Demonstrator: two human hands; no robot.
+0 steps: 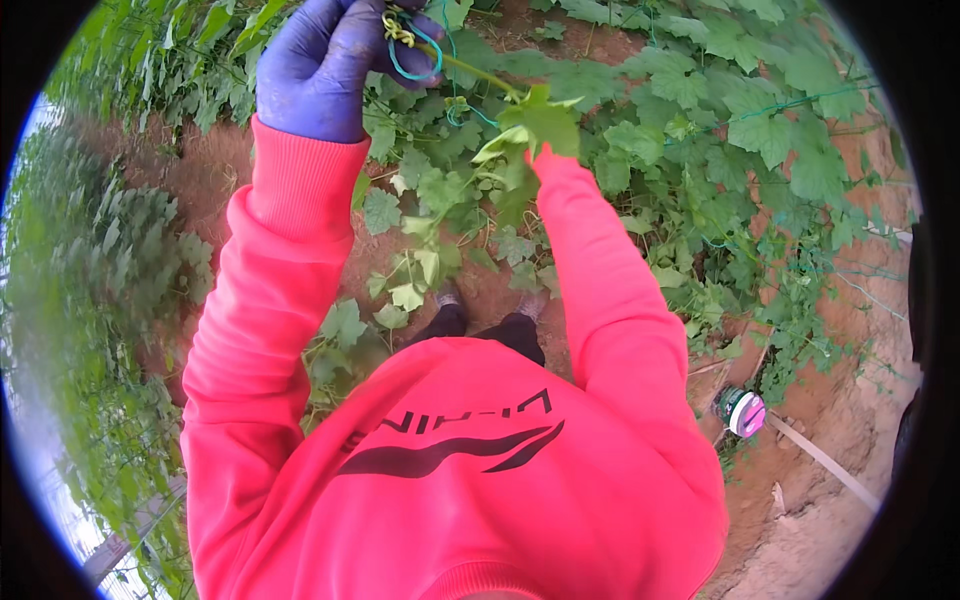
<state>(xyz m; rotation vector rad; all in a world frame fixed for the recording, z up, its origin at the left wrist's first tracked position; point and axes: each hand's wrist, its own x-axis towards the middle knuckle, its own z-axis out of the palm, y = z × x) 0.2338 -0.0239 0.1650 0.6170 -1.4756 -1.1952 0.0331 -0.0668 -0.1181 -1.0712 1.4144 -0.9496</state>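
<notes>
My left hand (325, 70), in a purple glove, is raised at the top centre, its fingers closed on a vine stem (478, 73) with pale curled tendrils and a loop of cyan twine (415, 72). The stem slopes down to a fresh green leaf cluster (540, 122). My right arm in its pink sleeve (605, 280) reaches up to that cluster; the leaves hide my right hand, so I cannot tell what it holds or touches.
Leafy vines (720, 90) with twine cover the top and both sides over brown soil (175, 165). My feet (447, 300) stand below. At the right, a small round container (743, 412) sits on the ground beside a pale strip (825, 460).
</notes>
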